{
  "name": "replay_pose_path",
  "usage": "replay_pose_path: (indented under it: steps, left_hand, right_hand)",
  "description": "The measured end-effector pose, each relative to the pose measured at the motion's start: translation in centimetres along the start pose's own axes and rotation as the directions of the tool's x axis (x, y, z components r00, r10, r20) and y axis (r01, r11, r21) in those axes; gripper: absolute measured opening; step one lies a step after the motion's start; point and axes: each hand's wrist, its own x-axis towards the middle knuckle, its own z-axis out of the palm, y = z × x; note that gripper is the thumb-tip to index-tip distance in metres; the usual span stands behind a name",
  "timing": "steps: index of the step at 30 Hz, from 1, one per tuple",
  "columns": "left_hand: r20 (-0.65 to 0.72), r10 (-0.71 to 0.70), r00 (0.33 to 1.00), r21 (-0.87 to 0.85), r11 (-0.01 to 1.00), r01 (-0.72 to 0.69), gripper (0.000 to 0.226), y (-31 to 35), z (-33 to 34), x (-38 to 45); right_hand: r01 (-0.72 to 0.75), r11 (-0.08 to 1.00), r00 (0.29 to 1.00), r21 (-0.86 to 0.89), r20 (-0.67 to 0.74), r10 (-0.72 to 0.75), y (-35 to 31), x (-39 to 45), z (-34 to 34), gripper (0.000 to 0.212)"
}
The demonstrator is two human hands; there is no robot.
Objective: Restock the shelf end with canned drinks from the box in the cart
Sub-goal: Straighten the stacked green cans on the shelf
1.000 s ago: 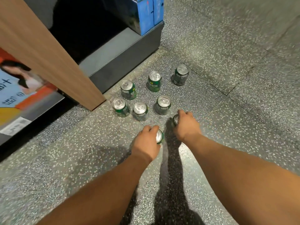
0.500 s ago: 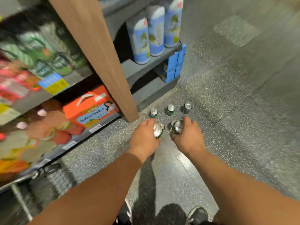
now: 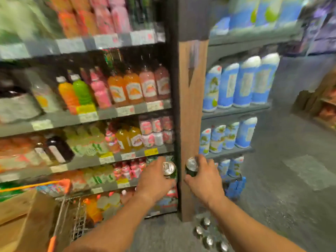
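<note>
My left hand grips a green can with a silver top, held up in front of the lower drink shelves. My right hand grips a second, darker green can beside the wooden shelf-end post. Several more cans stand on the speckled floor at the foot of the post. The shelf end to the right of the post carries rows of blue and white cartons. A brown cardboard box sits in the wire cart at the lower left.
Left of the post, grey shelves hold juice bottles and packs. Blue packs sit low on the shelf end. The grey floor stretches away to the right, with a wooden display at the far right edge.
Both hands lifted a can each off the floor and rose to shelf height. My view swung up from the floor cans to the shelves.
</note>
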Motion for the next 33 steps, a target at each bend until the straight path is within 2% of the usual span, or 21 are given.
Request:
replay_pose_path:
  steps: [3, 7, 11, 13, 16, 19, 24, 27, 30, 33]
  left_hand:
    - [-0.124, -0.023, 0.992, -0.035, 0.999, 0.019, 0.063, 1.6, -8.4, 1.2]
    - [-0.264, 0.013, 0.965, -0.045, 0.999, -0.026, 0.057, 3.3, -17.8, 3.1]
    - [-0.399, 0.082, 0.913, 0.020, 0.997, -0.080, 0.056, 4.8, -26.5, 5.7]
    - [-0.428, 0.107, 0.898, 0.028, 0.994, -0.105, 0.059, 5.6, -30.0, 7.4]
    - [-0.465, 0.124, 0.877, -0.041, 0.986, -0.161, 0.047, 7.1, -34.3, 10.2]
    - [-0.479, 0.153, 0.864, -0.078, 0.973, -0.216, 0.053, 8.6, -37.0, 13.2]
    - [-0.494, 0.160, 0.854, -0.114, 0.962, -0.246, 0.051, 10.8, -39.3, 19.1]
    - [-0.500, 0.169, 0.849, -0.135, 0.954, -0.269, 0.052, 11.7, -39.6, 23.0]
    - [-0.496, 0.138, 0.857, -0.161, 0.955, -0.247, 0.064, 12.0, -39.4, 26.9]
    - [-0.465, 0.134, 0.875, -0.122, 0.969, -0.213, 0.075, 12.5, -39.8, 30.7]
  right_hand:
    - [0.146, 0.989, 0.989, 0.022, -0.037, -0.146, -7.7, 1.4, -2.9, 0.075]
    - [0.290, 0.950, 0.954, 0.118, -0.118, -0.276, -16.5, 3.9, -6.0, 0.075]
    - [0.361, 0.908, 0.923, 0.211, -0.223, -0.315, -24.4, 6.3, -8.7, 0.053]
    - [0.379, 0.903, 0.910, 0.203, -0.260, -0.323, -27.4, 7.8, -9.9, 0.054]
    - [0.393, 0.904, 0.888, 0.172, -0.328, -0.323, -31.0, 10.5, -11.9, 0.050]
    - [0.417, 0.898, 0.859, 0.139, -0.385, -0.339, -33.4, 13.3, -13.6, 0.046]
    - [0.386, 0.917, 0.842, 0.102, -0.445, -0.305, -35.8, 18.8, -15.8, 0.069]
    - [0.404, 0.907, 0.821, 0.120, -0.485, -0.302, -36.8, 22.6, -16.6, 0.065]
    - [0.391, 0.914, 0.838, 0.110, -0.453, -0.304, -37.7, 26.4, -16.9, 0.065]
    - [0.326, 0.945, 0.890, 0.038, -0.350, -0.293, -38.9, 30.2, -17.5, 0.069]
